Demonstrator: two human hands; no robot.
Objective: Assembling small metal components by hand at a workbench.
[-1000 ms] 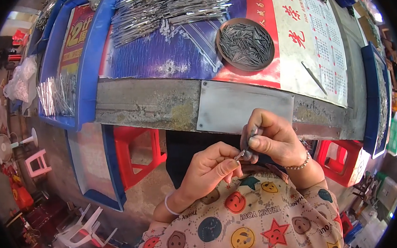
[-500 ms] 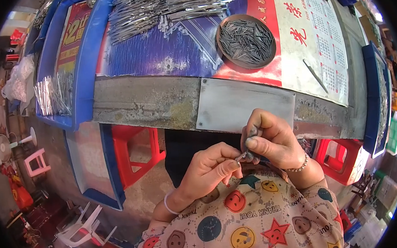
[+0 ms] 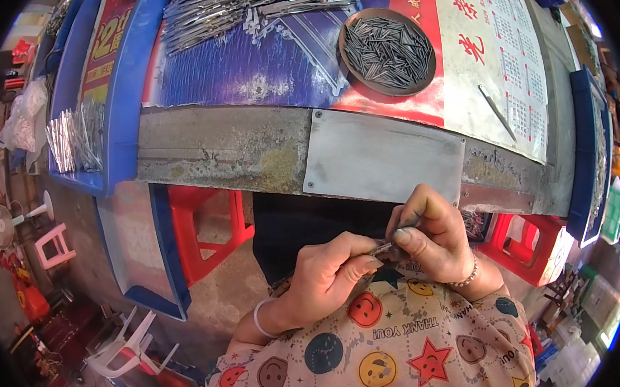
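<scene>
A slim metal piece (image 3: pixel 381 248) spans the small gap between the two hands, in front of the body and just below the bench plate (image 3: pixel 379 156). The left hand (image 3: pixel 335 269) pinches its left end between thumb and forefinger; the right hand (image 3: pixel 434 246) has thumb and forefinger closed at the other end, partly hiding it. The long axis runs roughly sideways, rising slightly to the right, so neither hand is clearly nearer. Printing shows on the bench sheet (image 3: pixel 464 129), with large red characters and a calendar grid, on the smiley-patterned garment (image 3: pixel 330 385), partly upside down, and yellow on a red sheet (image 3: pixel 98 79) at left.
</scene>
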